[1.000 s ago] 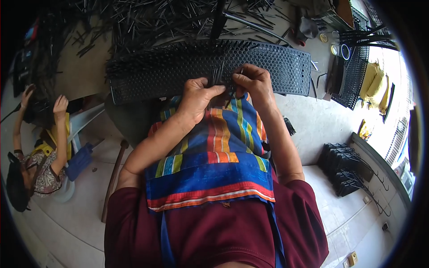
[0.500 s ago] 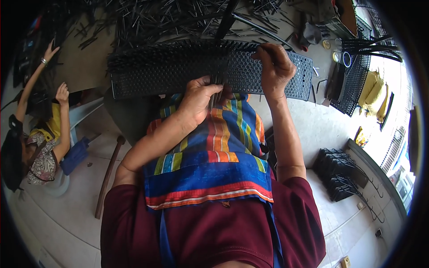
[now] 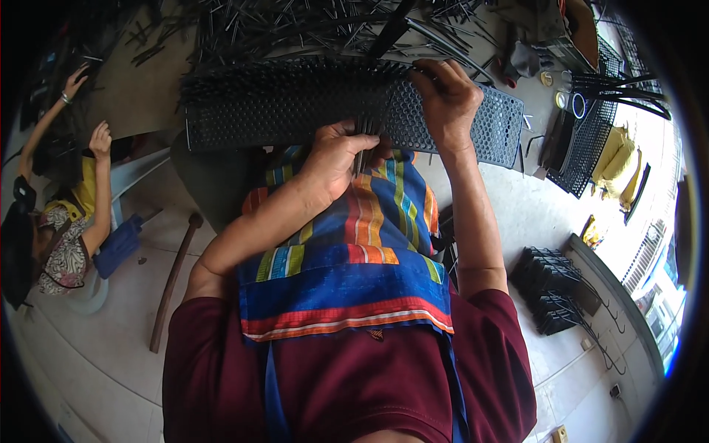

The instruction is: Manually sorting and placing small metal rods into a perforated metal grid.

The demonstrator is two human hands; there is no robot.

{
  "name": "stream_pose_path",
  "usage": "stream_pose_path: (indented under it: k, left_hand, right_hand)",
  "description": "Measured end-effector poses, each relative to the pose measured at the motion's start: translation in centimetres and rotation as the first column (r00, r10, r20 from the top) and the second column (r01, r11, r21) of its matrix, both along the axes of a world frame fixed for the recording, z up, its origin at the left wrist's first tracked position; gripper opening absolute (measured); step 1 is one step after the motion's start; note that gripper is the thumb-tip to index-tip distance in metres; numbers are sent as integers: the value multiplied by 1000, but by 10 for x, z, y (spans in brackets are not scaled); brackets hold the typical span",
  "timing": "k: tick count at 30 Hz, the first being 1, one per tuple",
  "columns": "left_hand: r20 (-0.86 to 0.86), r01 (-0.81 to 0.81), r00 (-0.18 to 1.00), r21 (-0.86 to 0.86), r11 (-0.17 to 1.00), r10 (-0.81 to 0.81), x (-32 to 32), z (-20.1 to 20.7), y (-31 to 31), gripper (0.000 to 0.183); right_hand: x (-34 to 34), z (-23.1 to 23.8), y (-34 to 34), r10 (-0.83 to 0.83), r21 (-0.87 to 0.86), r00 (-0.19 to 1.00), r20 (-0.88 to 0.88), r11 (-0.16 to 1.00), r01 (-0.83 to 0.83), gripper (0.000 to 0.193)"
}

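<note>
A long black perforated tray (image 3: pixel 465 133) lies across the far side of my lap. Thin black rods (image 3: pixel 281 88) stand packed in its left part and along its far edge, while rows of holes show bare at the right. My left hand (image 3: pixel 336 155) is closed around a small bundle of thin dark rods (image 3: pixel 362 140), held upright at the tray's near edge, left of my right hand. Above the tray's far right part, my right hand (image 3: pixel 450 100) has its fingers bent and pinched together. Whatever its fingertips hold, if anything, is hidden.
Many loose black rods (image 3: pixel 258 29) lie beyond the tray. A co-worker (image 3: pixel 66 236) sits at the left with both arms raised. A long-handled hammer (image 3: pixel 173 284) lies on the floor. To the right are a black mesh crate (image 3: pixel 587 155), yellow sacks (image 3: pixel 619 162) and stacked black racks (image 3: pixel 550 288).
My right hand has moved slightly left and away from me over the tray. My left hand has shifted a little right, still gripping the rods. The tray has tilted slightly in view.
</note>
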State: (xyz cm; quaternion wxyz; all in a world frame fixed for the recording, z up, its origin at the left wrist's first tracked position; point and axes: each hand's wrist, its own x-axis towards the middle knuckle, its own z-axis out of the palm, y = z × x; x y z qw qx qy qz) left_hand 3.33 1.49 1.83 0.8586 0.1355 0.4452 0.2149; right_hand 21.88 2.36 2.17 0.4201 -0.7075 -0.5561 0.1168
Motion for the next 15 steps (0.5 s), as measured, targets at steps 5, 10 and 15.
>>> stream_pose_path:
  k: [5,10,15]
  left_hand:
    - [29,10,1000,-6,1000,-10,-2,-6,0,12]
    - [70,29,997,-14,999,-28,-2,-5,4,13]
    - [108,54,993,18,998,-55,-5,-5,9,16]
  right_hand:
    - [3,4,1,16,10,994,105,1000,-17,15]
    - [2,5,-2,115,-57,943,311,993,-102,14]
    - [-4,3,-19,84,-63,965,250,996,-70,15]
